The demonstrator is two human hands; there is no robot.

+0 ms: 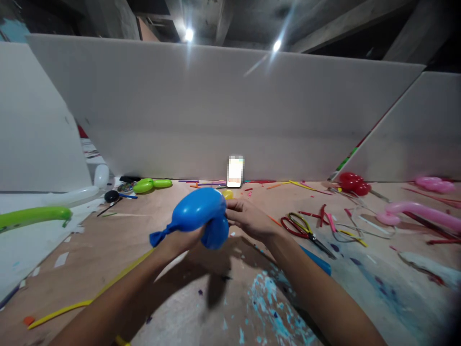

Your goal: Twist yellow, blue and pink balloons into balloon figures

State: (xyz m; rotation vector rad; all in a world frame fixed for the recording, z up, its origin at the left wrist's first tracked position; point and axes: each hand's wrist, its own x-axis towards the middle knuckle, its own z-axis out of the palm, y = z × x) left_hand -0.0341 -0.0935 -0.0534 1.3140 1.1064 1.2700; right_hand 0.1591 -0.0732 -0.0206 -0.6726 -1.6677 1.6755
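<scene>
Above the paint-spattered plywood tabletop [108, 259], a glossy blue rubber balloon [198, 211], soft and partly inflated, is held between both hands. It bulges into a rounded lobe on top, folds down into a second lobe below, and ends in a limp flat tail at the left. The left hand [180, 238] cups it from beneath, mostly hidden by the balloon; the right hand [248, 218] pinches its right side, fingertips pressed together. A small upright card [235, 171] against the white board wall [216, 110] is blurred, so no writing can be read. Red-handled scissors [304, 229] lie nearby.
</scene>
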